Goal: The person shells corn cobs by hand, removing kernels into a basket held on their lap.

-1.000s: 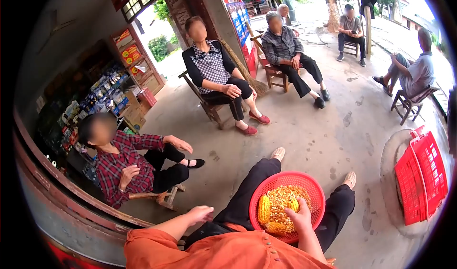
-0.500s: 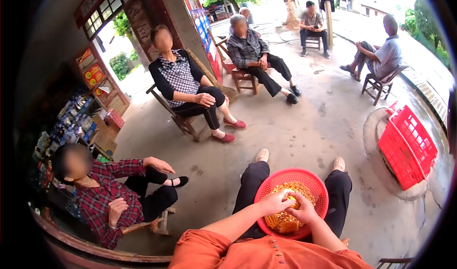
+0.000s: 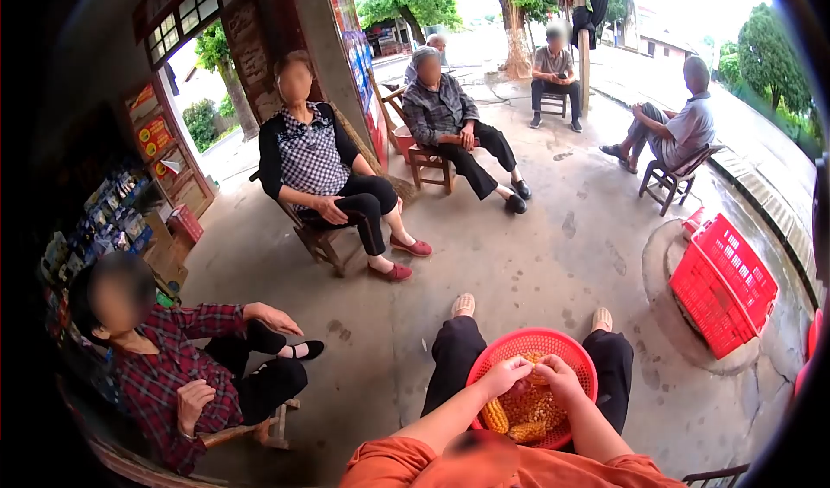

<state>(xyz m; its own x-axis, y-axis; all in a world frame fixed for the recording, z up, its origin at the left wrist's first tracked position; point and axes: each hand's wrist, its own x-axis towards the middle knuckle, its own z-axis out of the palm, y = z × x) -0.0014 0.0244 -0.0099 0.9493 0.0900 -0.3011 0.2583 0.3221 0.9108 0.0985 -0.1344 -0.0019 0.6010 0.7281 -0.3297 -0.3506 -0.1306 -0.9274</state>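
A red perforated basin (image 3: 590, 355) sits between my knees, holding loose yellow corn kernels (image 3: 538, 406) and whole ears of corn. One ear of corn (image 3: 494, 416) lies at its left side, and another (image 3: 527, 432) is near the front. Above the basin, my left hand (image 3: 507, 376) and my right hand (image 3: 559, 377) meet with fingers closed around a corn cob. The fingers cover most of this cob.
A person in a plaid shirt (image 3: 164, 358) sits close on my left. Further off, several people sit on wooden chairs, including one in a checked top (image 3: 307, 155). A red plastic crate (image 3: 724, 285) stands tilted on the floor to the right.
The view has tilted up slightly, so the people and crate appear lower. My hands stay together over the basin; the yellow piece between them is now more covered by fingers.
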